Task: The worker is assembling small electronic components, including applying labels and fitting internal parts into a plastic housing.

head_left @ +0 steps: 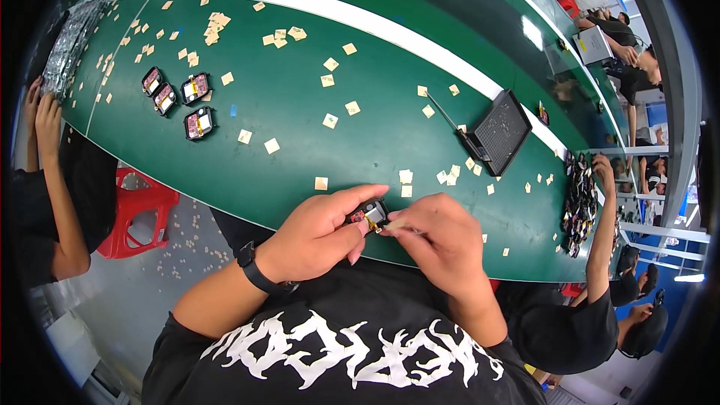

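My left hand [311,236] is closed around a small black-cased electronic device [358,217], whose open side shows a red circuit board, a white block and a bit of yellow tape. At the device's right edge, my right hand [444,244] pinches a thin, pale piece [397,223] that looks like a paper square or strip; the fingers partly cover it. Both hands meet over the near edge of the green table [285,172]. Just beyond them lie a cream paper square [321,183] and several more to the right.
Several similar open devices [199,124] sit at the left. A black tray [499,139] with a thin rod [444,109] stands right of centre. A co-worker's hand [602,169] reaches to a device heap [579,206]. Another's hands [46,116] touch plastic bags [73,45]. A red stool [131,236] stands left.
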Demonstrator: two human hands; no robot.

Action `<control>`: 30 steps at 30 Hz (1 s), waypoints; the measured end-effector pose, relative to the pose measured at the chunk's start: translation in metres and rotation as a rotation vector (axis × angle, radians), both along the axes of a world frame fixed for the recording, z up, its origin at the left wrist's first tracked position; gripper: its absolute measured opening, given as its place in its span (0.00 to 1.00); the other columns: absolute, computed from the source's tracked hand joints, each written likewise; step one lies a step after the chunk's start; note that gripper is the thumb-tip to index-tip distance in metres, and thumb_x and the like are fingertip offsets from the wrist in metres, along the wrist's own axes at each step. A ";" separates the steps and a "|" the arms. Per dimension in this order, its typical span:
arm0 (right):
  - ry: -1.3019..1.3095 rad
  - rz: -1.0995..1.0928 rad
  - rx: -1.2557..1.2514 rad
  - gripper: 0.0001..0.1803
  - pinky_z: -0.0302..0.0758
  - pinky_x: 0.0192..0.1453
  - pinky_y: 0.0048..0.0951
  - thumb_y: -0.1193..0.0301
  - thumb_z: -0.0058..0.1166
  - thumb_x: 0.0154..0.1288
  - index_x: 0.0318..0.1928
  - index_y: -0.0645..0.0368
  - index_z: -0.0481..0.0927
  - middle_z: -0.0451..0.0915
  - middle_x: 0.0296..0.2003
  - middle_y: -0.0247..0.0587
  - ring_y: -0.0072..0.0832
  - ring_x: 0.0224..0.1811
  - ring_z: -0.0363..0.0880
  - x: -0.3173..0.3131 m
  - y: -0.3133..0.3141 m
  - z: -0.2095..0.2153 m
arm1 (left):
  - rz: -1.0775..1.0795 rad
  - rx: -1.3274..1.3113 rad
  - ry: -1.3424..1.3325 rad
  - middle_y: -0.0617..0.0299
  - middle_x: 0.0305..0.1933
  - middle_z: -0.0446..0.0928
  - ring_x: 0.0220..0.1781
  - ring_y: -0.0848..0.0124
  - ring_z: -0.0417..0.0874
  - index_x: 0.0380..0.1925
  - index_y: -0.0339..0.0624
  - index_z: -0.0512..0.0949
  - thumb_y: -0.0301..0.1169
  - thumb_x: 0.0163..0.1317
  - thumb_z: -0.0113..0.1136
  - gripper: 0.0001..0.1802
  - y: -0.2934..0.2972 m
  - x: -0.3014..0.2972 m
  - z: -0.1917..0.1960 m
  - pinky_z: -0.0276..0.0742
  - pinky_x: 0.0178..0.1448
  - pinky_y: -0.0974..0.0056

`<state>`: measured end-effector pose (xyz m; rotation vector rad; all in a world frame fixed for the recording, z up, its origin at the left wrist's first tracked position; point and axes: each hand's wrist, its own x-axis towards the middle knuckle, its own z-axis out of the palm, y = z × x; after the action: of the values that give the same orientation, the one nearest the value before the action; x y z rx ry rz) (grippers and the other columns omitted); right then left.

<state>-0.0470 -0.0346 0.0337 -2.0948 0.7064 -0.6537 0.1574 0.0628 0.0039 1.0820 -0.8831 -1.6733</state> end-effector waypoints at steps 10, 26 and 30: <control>0.336 0.378 -0.595 0.15 0.74 0.25 0.29 0.73 0.68 0.50 0.42 0.55 0.89 0.83 0.35 0.29 0.26 0.25 0.77 0.008 -0.015 0.027 | -0.168 -0.093 -0.055 0.60 0.28 0.77 0.29 0.72 0.79 0.72 0.30 0.66 0.20 0.67 0.47 0.31 -0.004 0.011 -0.002 0.76 0.37 0.65; 0.145 0.330 -0.215 0.15 0.78 0.31 0.30 0.74 0.70 0.55 0.45 0.59 0.88 0.83 0.33 0.32 0.31 0.28 0.82 0.000 -0.016 0.022 | -0.164 0.032 0.227 0.59 0.35 0.82 0.24 0.77 0.75 0.69 0.30 0.72 0.17 0.63 0.41 0.32 0.000 0.017 -0.007 0.68 0.28 0.73; 0.122 0.009 0.026 0.09 0.75 0.32 0.26 0.77 0.70 0.58 0.40 0.63 0.87 0.82 0.30 0.39 0.29 0.27 0.80 -0.030 -0.006 0.024 | -0.064 -0.065 0.246 0.51 0.45 0.87 0.23 0.77 0.72 0.68 0.31 0.74 0.15 0.59 0.42 0.34 0.004 0.013 -0.010 0.68 0.29 0.72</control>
<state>-0.0774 -0.0408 0.0577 -2.1258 0.7687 -0.5121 0.1706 0.0670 -0.0063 0.7907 -0.8133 -1.7733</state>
